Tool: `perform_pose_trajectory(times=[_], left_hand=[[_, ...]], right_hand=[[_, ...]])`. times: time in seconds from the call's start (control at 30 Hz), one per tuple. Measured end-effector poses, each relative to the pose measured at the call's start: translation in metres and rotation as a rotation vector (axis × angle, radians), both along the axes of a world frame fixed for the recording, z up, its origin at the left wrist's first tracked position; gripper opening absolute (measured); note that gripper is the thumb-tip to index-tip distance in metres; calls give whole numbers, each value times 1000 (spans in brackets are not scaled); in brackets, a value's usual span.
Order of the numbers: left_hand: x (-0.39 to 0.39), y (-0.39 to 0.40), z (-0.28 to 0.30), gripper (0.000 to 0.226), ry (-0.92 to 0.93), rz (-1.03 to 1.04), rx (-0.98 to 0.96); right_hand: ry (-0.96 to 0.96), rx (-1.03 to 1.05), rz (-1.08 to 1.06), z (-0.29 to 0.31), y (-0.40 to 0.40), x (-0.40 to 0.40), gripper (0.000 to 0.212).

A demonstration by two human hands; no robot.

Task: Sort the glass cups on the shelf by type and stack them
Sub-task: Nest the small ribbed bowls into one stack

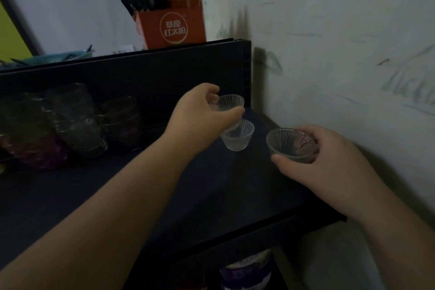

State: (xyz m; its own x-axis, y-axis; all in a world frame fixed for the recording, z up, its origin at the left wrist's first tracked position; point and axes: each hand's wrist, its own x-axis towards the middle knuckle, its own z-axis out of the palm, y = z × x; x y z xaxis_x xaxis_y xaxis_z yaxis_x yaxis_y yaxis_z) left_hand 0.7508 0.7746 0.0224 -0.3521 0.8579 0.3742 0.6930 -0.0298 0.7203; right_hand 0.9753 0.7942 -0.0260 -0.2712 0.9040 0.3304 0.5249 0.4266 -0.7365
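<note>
The left hand [202, 113] pinches a ribbed cup [229, 102], which should drop squarely into the cup just below [237, 135], while the right hand [313, 160] grips another cup [288, 145].

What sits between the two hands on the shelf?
One ribbed clear cup standing on the shelf, just below the left hand and apart from the right hand; head view.

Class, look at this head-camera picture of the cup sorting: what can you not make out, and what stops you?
- Dark stacks, head view: gloom and blur hide the cup count.
- Right cup: the right hand covers its far side.
- Left hand: hides part of its cup.
- Purple package: cut off by the bottom edge.
</note>
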Motion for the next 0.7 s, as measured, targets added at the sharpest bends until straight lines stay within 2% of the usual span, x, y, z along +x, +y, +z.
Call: perform_pose_trajectory(times=[0.07, 0.23, 0.43, 0.63, 0.7], left_hand=[[4, 11, -4, 75, 2, -12, -28], [8, 19, -17, 78, 148, -17, -103], [0, 13, -23, 66, 227, 29, -159], [-18, -1, -25, 65, 194, 73, -167], [-24, -8, -26, 61, 179, 76, -168]], right_hand=[[20, 12, -6, 3, -1, 6, 45], [80, 37, -20, 10, 4, 11, 35], [131, 41, -10, 23, 23, -10, 34], [63, 53, 45, 45, 54, -58, 30], [47, 54, 84, 51, 64, -76, 38]])
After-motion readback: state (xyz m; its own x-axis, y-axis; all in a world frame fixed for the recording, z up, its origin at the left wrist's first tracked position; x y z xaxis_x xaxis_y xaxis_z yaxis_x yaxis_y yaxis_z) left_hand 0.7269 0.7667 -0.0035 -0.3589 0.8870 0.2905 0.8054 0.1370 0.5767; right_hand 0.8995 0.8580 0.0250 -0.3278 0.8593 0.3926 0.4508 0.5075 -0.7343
